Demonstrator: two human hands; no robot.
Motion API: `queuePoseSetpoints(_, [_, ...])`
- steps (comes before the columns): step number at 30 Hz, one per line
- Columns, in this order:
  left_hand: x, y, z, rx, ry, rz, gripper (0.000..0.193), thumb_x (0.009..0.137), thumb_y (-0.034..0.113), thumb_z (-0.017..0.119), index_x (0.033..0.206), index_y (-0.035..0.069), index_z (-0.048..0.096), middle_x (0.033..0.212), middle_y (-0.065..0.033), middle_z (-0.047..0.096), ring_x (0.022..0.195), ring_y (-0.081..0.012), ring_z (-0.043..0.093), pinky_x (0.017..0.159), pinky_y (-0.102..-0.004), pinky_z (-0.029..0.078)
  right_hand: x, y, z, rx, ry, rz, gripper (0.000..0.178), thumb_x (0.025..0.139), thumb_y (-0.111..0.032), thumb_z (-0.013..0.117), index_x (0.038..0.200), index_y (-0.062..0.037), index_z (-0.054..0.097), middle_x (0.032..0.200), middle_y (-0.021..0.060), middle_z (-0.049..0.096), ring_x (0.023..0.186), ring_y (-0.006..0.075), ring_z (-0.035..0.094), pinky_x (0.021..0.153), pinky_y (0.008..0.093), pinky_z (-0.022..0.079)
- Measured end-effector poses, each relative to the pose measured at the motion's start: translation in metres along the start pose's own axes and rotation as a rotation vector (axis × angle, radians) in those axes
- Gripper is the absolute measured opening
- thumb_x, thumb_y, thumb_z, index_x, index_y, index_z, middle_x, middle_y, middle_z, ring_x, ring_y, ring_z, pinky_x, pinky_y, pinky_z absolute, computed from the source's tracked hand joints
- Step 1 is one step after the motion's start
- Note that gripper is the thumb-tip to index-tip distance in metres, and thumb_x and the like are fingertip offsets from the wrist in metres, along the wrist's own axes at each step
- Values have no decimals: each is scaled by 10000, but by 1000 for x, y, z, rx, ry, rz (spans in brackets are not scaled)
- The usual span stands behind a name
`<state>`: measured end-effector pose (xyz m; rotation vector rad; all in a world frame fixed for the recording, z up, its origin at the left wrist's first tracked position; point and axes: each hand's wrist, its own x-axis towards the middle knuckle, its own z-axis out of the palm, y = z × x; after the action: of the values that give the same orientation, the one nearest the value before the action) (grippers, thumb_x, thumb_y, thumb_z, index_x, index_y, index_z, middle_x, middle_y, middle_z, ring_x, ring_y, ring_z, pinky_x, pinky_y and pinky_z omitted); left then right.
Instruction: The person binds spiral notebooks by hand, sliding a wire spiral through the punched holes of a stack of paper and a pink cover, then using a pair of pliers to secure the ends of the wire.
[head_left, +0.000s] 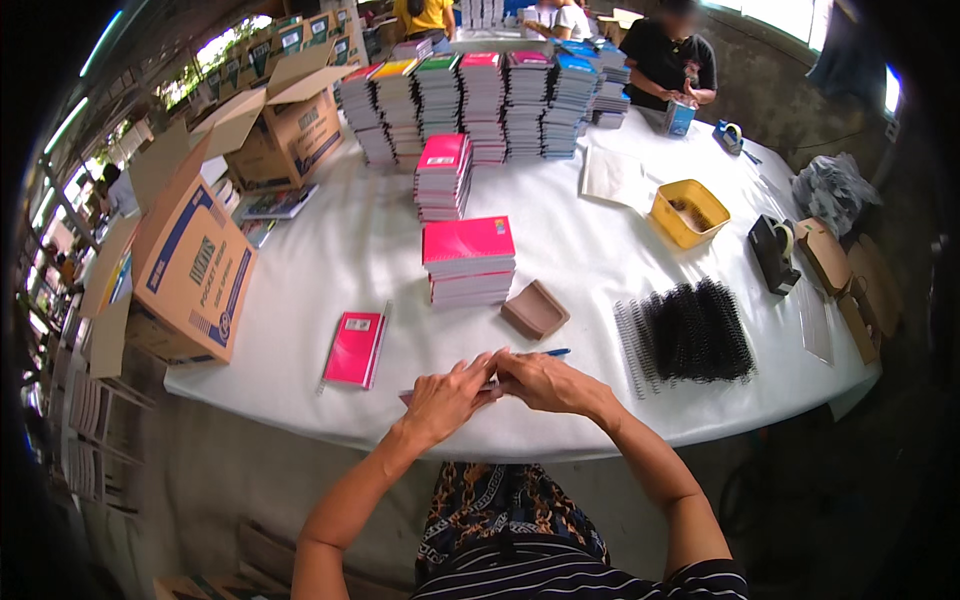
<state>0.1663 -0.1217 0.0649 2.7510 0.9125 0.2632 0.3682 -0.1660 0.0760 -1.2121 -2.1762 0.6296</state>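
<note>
At the table's near edge my left hand [449,401] is closed on a small notebook [406,397], which it mostly covers. Only a narrow dark pink edge and a pale strip show. Its fingertips meet those of my right hand [545,383], which pinches at the notebook's far side; what exactly lies between those fingers is hidden. Beyond my right hand lies a blue pen [560,352]. To the left rests a pink notebook [354,349] with a wire coil along its side. A brown open-sided holder [536,311] stands just beyond my hands, beside a stack of pink notebooks [468,244].
Black binding coils [695,332] lie in a pile at right, near a yellow tub [690,213] and a black tape dispenser [774,254]. Tall notebook stacks [481,105] line the back. Open cartons [192,262] stand at left. Across the table a person [668,60] handles a blue box.
</note>
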Motion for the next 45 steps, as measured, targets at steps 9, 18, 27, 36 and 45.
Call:
queuePoseSetpoints(9, [8, 6, -1, 46, -53, 128, 594, 906, 525, 503, 1452, 345, 353, 1199, -56, 646, 813, -327, 682, 637, -453, 562, 32, 140, -50, -509, -191, -18, 370, 751, -44, 677, 1101, -84, 567, 1282, 79, 529, 1261, 267, 449, 1035, 426, 398])
queuePoseSetpoints(18, [-8, -6, -12, 124, 12, 114, 625, 907, 511, 523, 1469, 325, 324, 1236, -38, 632, 856, -326, 682, 667, -459, 563, 55, 118, -84, -502, -575, 151, 622, 701, -374, 778, 1226, -139, 541, 1184, 98, 575, 1238, 297, 493, 1028, 497, 385])
queuePoseSetpoints(27, [-10, -44, -8, -18, -206, 9, 798, 920, 347, 590, 1525, 158, 106, 871, -179, 685, 778, -413, 659, 704, -507, 516, 30, 62, -55, 248, -598, 110, 591, 867, -506, 576, 1240, -50, 628, 1113, 184, 668, 1021, 256, 627, 930, 379, 463])
queuePoseSetpoints(36, [-3, -23, -27, 30, -342, -60, 840, 900, 264, 623, 1520, 99, 81, 817, -216, 674, 743, -424, 654, 676, -506, 517, 29, 62, -42, 400, -550, 184, 582, 879, -527, 601, 1188, -37, 660, 1071, 154, 689, 1002, 254, 628, 900, 354, 473])
queuePoseSetpoints(45, [-8, -27, -20, 5, -238, -69, 922, 879, 287, 659, 1528, 107, 29, 806, -189, 680, 716, -403, 659, 650, -486, 520, 27, 65, -39, 737, -497, 7, 558, 902, -490, 590, 1179, -10, 656, 1033, 121, 686, 987, 213, 609, 896, 349, 454])
